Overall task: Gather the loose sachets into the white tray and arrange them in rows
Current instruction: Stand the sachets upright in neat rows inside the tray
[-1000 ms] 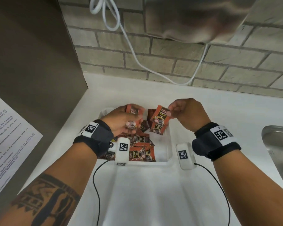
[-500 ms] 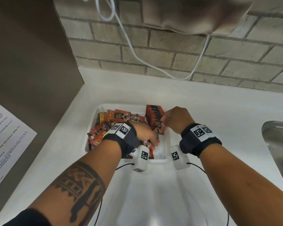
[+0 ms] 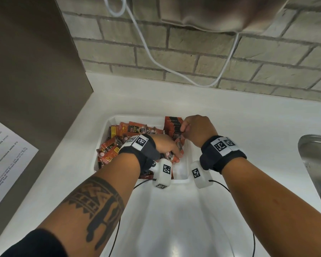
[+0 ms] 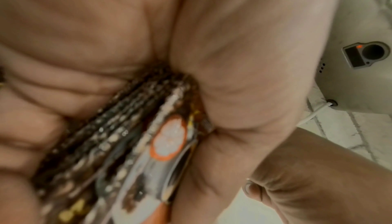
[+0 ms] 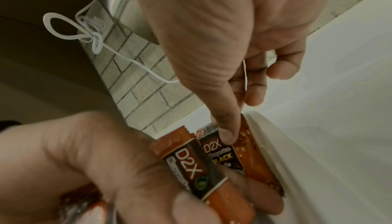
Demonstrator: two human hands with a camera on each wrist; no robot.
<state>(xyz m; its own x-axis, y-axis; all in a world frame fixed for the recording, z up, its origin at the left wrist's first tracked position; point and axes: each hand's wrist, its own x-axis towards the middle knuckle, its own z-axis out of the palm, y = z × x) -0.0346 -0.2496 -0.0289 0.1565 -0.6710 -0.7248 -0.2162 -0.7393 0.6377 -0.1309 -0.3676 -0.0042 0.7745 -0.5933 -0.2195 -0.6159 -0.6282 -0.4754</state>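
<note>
A white countertop (image 3: 239, 115) fills the head view, meeting a pale brick wall (image 3: 193, 60) at twelve o'clock and a dark brown panel (image 3: 32, 71) at nine to ten o'clock. A printed paper sheet (image 3: 6, 154) is stuck on that panel at nine o'clock, and the edge of a steel sink (image 3: 317, 164) shows at three o'clock. A white cable (image 3: 152, 58) loops down across the bricks.

At the centre of the counter sits the white tray (image 3: 107, 125). Its left half, from nine to eleven o'clock, holds a jumble of loose sachets (image 3: 115, 145), orange and black, lying at mixed angles. At the tray's one o'clock corner a row of sachets (image 3: 172, 125) stands on edge, packed face to face.

The right hand (image 3: 198, 132) reaches into that corner with fingers curled; in the right wrist view its thumb (image 5: 224, 127) presses down on the front sachet of the row, just inside the tray wall (image 5: 297, 152).

The left hand (image 3: 167, 145) is low in the tray's middle, at about six o'clock from the standing row, closed around a held stack of sachets (image 4: 131, 143); the left wrist view shows their crimped edges fanned between palm and thumb. Both wrists wear black bands carrying white camera pods
</note>
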